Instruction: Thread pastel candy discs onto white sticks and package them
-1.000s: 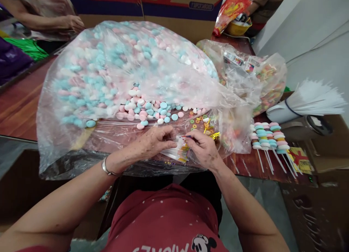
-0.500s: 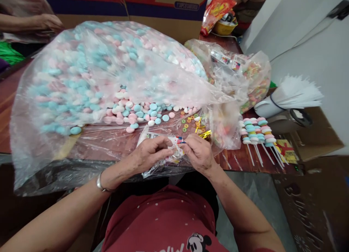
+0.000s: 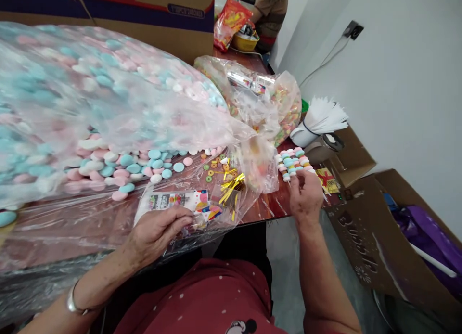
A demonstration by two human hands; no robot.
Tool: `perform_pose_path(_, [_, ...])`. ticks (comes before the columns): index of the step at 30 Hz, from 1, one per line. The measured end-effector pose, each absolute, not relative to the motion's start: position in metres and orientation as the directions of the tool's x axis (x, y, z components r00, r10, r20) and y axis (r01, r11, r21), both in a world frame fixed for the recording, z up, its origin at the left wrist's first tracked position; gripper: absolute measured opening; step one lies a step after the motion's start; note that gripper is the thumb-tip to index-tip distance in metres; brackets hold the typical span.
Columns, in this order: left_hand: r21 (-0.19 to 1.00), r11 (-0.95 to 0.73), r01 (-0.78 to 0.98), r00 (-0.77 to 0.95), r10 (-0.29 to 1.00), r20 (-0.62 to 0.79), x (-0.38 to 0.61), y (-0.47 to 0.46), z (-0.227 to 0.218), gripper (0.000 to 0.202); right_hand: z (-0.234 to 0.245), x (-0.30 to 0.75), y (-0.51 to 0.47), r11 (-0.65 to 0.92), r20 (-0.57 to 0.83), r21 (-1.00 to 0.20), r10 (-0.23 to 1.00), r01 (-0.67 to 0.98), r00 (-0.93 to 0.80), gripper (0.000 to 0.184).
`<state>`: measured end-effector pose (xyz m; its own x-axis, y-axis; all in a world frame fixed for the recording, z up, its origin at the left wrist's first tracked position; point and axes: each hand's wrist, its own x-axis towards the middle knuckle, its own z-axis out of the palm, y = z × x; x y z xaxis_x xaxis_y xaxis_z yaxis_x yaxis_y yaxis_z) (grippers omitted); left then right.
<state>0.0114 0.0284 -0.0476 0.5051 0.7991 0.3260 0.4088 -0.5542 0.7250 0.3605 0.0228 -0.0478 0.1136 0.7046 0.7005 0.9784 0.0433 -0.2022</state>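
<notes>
My left hand (image 3: pixel 157 233) rests on the plastic sheet at the table's near edge, its fingers pinched on a small clear printed bag (image 3: pixel 173 201). My right hand (image 3: pixel 306 197) is out to the right, fingers curled over the sticks of the candy skewers (image 3: pixel 292 161), which lie in a row stacked with pink, blue and white discs. Gold twist ties (image 3: pixel 231 184) and small ring candies (image 3: pixel 209 168) lie between the two hands. Loose pastel disc candies (image 3: pixel 133 168) spill from a huge clear bag (image 3: pixel 108 88).
A second clear bag of mixed sweets (image 3: pixel 267 100) lies behind the skewers. A bundle of white sticks (image 3: pixel 321 117) sits at the right edge. Open cardboard boxes (image 3: pixel 378 228) stand on the floor to the right. Another person (image 3: pixel 269 11) works at the far end.
My right hand has left the small bag and moved right to the candy skewers. My left hand keeps hold of the bag. The view has swung to the right.
</notes>
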Motion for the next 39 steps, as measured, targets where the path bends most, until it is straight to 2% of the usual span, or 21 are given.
perform_pose_path(5, [0.769, -0.503, 0.394, 0.524, 0.811, 0.261, 0.011, 0.031, -0.053, 0.019, -0.067, 0.404, 0.021, 0.019, 0.688, -0.039, 0.725, 0.999, 0.013, 0.024])
perform_pose_path(9, [0.834, -0.408, 0.371, 0.526, 0.832, 0.174, 0.010, 0.033, -0.052, 0.020, -0.073, 0.412, 0.022, 0.052, 0.710, -0.011, 0.704, 0.999, -0.029, 0.032])
perform_pose_path(11, [0.863, -0.347, 0.368, 0.511, 0.851, 0.124, 0.008, 0.034, -0.050, 0.021, -0.068, 0.415, 0.020, 0.066, 0.730, -0.037, 0.683, 0.997, -0.018, 0.029])
perform_pose_path(14, [0.899, -0.258, 0.354, 0.478, 0.876, 0.063, 0.004, 0.036, -0.048, 0.022, -0.057, 0.417, 0.012, 0.103, 0.748, -0.106, 0.663, 0.989, 0.012, 0.014])
perform_pose_path(16, [0.927, -0.202, 0.317, 0.460, 0.887, 0.036, 0.001, 0.037, -0.048, 0.023, -0.048, 0.410, 0.004, 0.227, 0.793, -0.218, 0.608, 0.949, 0.037, 0.026])
perform_pose_path(18, [0.951, -0.164, 0.260, 0.451, 0.892, 0.031, 0.000, 0.038, -0.051, 0.024, -0.036, 0.393, -0.003, 0.357, 0.759, -0.328, 0.650, 0.875, 0.019, 0.036])
perform_pose_path(20, [0.966, -0.147, 0.213, 0.461, 0.887, 0.033, -0.001, 0.038, -0.053, 0.024, -0.022, 0.370, -0.007, 0.445, 0.674, -0.347, 0.731, 0.826, -0.110, 0.046])
perform_pose_path(21, [0.971, -0.140, 0.194, 0.469, 0.882, 0.033, -0.002, 0.037, -0.054, 0.024, -0.015, 0.358, -0.007, 0.555, 0.686, -0.292, 0.689, 0.779, -0.234, 0.049])
perform_pose_path(22, [0.975, -0.132, 0.178, 0.478, 0.878, 0.031, -0.002, 0.037, -0.054, 0.023, -0.010, 0.348, -0.006, 0.595, 0.660, -0.267, 0.686, 0.758, -0.306, 0.052])
perform_pose_path(26, [0.984, -0.086, 0.154, 0.507, 0.862, -0.004, -0.004, 0.035, -0.056, 0.025, 0.000, 0.323, 0.003, 0.669, 0.598, -0.120, 0.638, 0.733, -0.484, 0.048])
perform_pose_path(31, [0.985, -0.014, 0.172, 0.531, 0.844, -0.081, -0.008, 0.034, -0.058, 0.029, -0.006, 0.319, 0.011, 0.693, 0.593, -0.056, 0.602, 0.718, -0.535, 0.045])
perform_pose_path(39, [0.994, 0.034, 0.108, 0.529, 0.844, -0.087, -0.007, 0.033, -0.057, 0.029, -0.006, 0.316, 0.014, 0.700, 0.575, -0.019, 0.592, 0.714, -0.565, 0.041])
